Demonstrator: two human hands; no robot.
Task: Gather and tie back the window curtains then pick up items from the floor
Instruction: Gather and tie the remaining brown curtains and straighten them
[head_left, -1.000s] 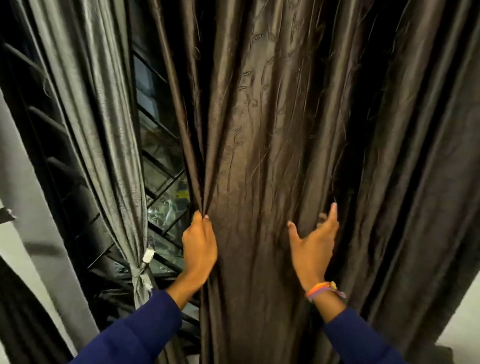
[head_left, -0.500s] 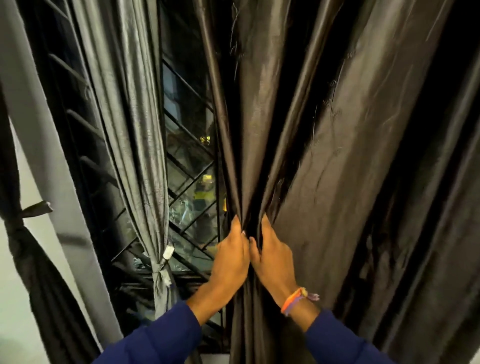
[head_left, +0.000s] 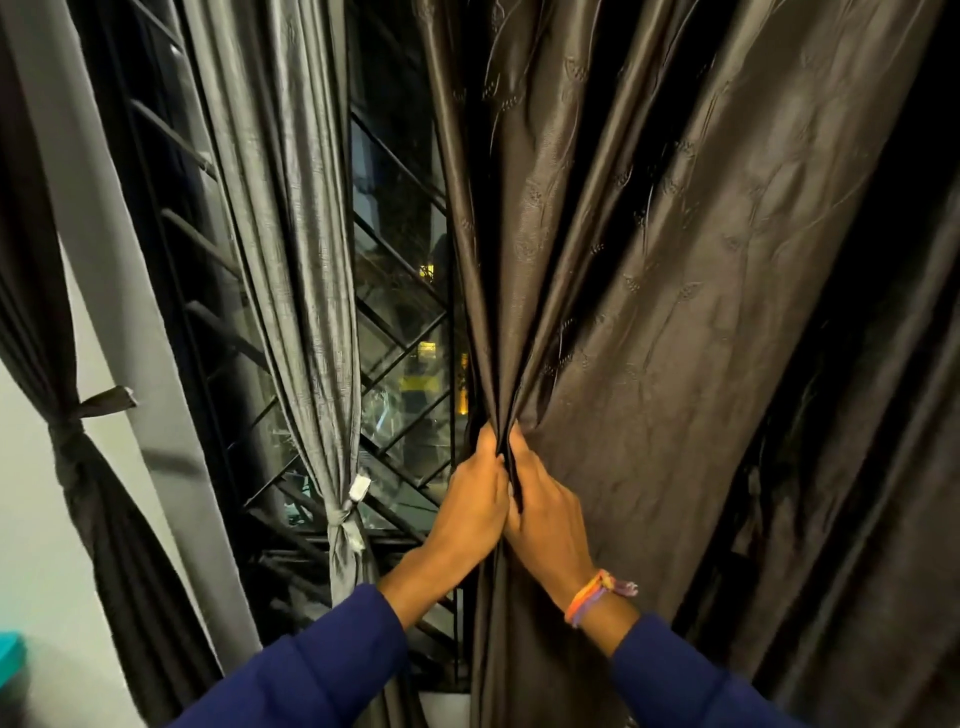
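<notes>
Both grips sit side by side and touching: the left hand (head_left: 470, 512) and right hand (head_left: 545, 525) each have fingers curled tight round the same bunched folds of the dark brown curtain (head_left: 649, 338). That cloth runs long from 12 down to 6, but nearly all the loose width fans out toward 2 and 3, so I'd guess the right hand is closer for sweeping the rest in. The grey curtain (head_left: 291, 234) at 10 is already knotted.

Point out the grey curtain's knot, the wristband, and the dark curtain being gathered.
grey curtain's knot (head_left: 347, 519), head view, middle of the tie.
wristband (head_left: 589, 597), head view, its orange strands.
dark curtain (head_left: 649, 312), head view, broad patterned fold.
</notes>
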